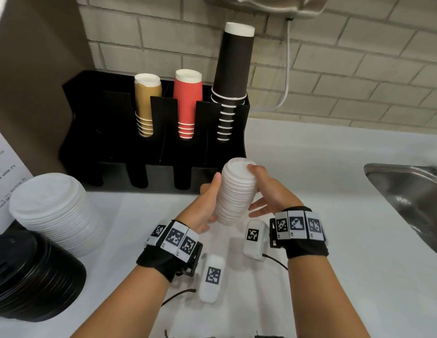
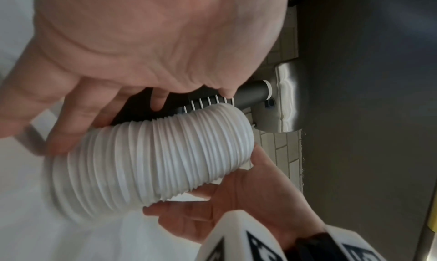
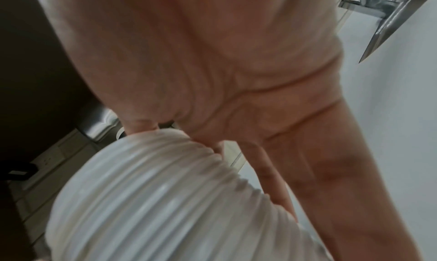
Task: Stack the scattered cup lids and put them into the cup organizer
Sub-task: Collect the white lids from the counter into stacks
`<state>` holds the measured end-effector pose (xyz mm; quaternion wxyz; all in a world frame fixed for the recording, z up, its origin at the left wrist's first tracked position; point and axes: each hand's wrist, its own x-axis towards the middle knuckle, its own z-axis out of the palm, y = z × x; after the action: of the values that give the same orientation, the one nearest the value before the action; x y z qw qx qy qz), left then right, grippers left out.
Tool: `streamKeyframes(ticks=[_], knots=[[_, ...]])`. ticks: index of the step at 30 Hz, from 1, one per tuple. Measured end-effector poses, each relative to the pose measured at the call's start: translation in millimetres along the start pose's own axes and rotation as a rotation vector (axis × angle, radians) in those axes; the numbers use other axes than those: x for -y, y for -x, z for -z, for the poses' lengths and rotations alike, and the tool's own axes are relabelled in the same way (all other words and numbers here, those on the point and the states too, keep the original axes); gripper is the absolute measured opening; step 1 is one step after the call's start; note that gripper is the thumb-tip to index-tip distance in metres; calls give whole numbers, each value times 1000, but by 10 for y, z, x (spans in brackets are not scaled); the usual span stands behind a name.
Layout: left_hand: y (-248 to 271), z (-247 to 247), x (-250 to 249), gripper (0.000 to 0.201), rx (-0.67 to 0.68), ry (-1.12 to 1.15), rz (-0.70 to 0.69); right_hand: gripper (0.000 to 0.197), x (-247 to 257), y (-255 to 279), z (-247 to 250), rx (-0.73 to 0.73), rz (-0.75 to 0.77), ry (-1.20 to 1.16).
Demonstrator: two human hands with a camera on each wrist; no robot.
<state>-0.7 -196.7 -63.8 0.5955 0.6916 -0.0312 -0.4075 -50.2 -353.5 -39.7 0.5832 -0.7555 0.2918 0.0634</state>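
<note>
**Lid stack up off the counter, organizer dead ahead**

The black cup organizer [image 1: 154, 132] stood at the back of the counter [image 1: 310, 215], its three cup stacks showing and its front slots dark. Just before it, lifted clear of the counter, was the white lid stack [image 1: 234, 193], long axis near upright and leaning slightly. The left hand [image 1: 205, 203] cupped its left side, thumb up along the ribs; the right hand [image 1: 268, 189] capped the top with curled fingertips, lower fingers loosely spread. Both sat equally close; the slots lay forward and left. Which slot was free, I could not tell: the interiors were black, and both wrist views were blurred.
</note>
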Motion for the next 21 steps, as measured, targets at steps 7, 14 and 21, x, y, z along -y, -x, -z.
streamKeyframes(ticks=[7,14,21], knots=[[19,242,141,68,-125,17,-73,65,64,51,127,-165,173,146],[134,635,224,51,-295,145,-145,83,270,120,78,-147,525,516],[240,780,273,43,-314,169,-179,82,259,42,-20,-199,496,609]])
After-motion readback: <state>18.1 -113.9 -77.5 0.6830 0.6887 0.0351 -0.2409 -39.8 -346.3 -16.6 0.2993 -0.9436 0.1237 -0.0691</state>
